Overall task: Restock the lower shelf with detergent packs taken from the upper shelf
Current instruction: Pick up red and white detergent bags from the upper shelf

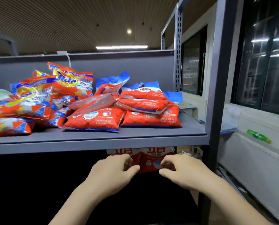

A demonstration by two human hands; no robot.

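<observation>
Head view: both hands (149,168) pinching red packs (149,157) under Tide-labelled bags (70,82).

The detergent packs (93,117) are glossy, crinkled plastic film that catches the light. The upper shelf (135,137) and its slotted post (178,46) look like matt grey painted metal.

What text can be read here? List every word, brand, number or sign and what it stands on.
"Tide": on the orange and yellow plastic pack leaning atop the upper shelf pile.
"立白": on the two upright red and white packs on the lower shelf, gripped by the left hand and right hand.
Small print on the flat red packs: too blurred.
</observation>
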